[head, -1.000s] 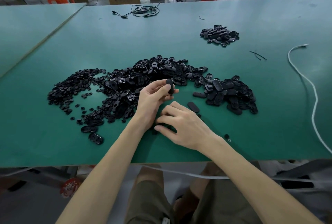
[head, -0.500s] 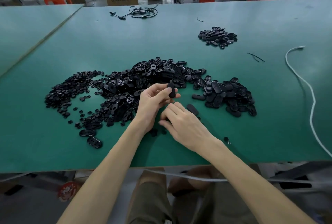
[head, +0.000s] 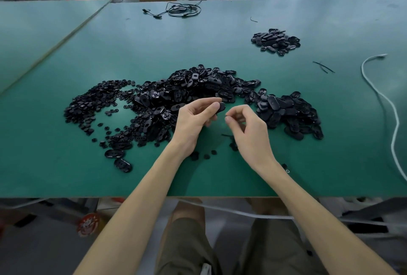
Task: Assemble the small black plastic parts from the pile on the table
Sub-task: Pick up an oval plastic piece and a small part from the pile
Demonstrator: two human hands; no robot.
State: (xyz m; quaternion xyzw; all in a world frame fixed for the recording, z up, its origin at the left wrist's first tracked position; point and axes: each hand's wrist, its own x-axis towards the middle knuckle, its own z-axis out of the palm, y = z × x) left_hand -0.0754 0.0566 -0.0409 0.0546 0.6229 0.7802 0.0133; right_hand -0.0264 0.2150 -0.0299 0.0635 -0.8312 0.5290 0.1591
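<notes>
Pinching a small oval black plastic shell [head: 222, 107] by its edges in the left hand [head: 193, 120] near the pile of black plastic parts [head: 193, 85] on the green worktop [head: 66, 164], nipping what looks like a tiny black plastic insert [head: 227, 118] in the right hand [head: 248, 133], judging both light, rigid, slippery.
</notes>
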